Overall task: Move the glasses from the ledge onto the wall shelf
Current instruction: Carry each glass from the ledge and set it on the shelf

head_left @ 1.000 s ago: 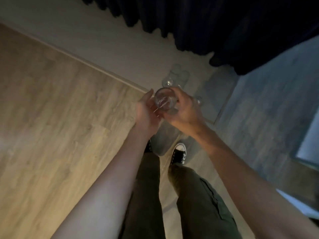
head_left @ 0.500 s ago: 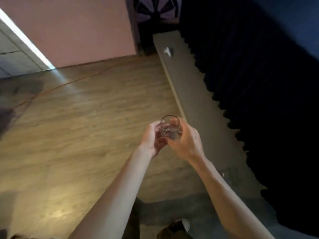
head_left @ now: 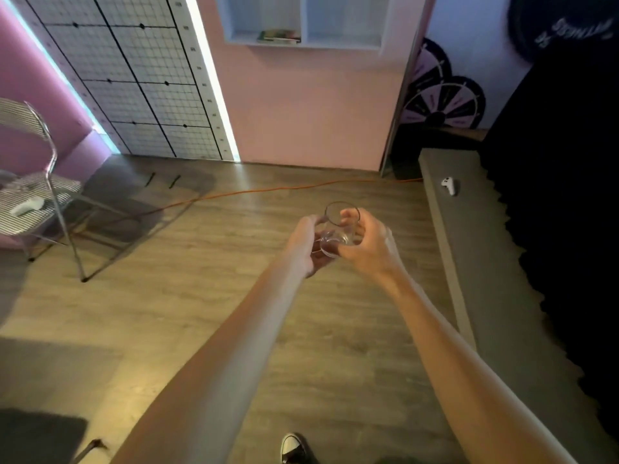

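Observation:
A clear drinking glass (head_left: 339, 229) is held upright in front of me over the wooden floor. My right hand (head_left: 370, 247) wraps its right side and my left hand (head_left: 306, 242) cups its left side and base. The wall shelf (head_left: 303, 41), a pale recessed box in the pink wall, is far ahead at the top, with a book (head_left: 278, 36) lying in its left compartment. The grey ledge (head_left: 469, 249) runs along the right beside a dark curtain; no other glasses show on it in this view.
A white controller (head_left: 449, 185) lies on the far end of the ledge. A folding metal chair (head_left: 37, 192) stands at the left. An orange cable (head_left: 268, 191) crosses the floor ahead. A wire grid panel (head_left: 134, 78) leans on the wall. My shoe (head_left: 293, 448) shows at the bottom.
The view has swung up from the ledge's glasses to the room and the wall shelf. Both hands have stayed on the same glass and carried it along.

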### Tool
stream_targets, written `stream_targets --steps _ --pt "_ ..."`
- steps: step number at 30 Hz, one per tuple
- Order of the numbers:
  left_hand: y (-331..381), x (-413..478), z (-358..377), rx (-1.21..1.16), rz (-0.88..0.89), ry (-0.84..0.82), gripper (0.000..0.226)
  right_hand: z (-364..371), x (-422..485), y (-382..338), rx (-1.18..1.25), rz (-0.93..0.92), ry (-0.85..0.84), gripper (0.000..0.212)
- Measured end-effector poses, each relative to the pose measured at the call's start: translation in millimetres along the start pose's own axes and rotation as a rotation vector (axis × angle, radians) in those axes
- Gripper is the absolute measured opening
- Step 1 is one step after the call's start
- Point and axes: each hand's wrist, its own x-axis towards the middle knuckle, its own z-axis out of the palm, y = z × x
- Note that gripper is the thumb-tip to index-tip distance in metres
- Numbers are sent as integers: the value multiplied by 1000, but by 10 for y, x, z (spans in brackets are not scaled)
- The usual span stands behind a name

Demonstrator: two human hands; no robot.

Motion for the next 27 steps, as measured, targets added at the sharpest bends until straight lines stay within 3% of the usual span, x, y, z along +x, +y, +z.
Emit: stream_targets --steps 9,17,22,27 --pt "1225 808 -442 1 28 34 31 628 1448 -368 32 -75 -17 61" --pt "2497 1856 -261 -98 117 99 29 870 3294 -404 88 -141 -110 71" --pt "3319 2483 -117 -155 194 151 40 866 4487 -591 75 -199 -175 75" --pt "4028 2980 -185 -232 223 193 24 1021 5461 -785 55 -272 -224 67"
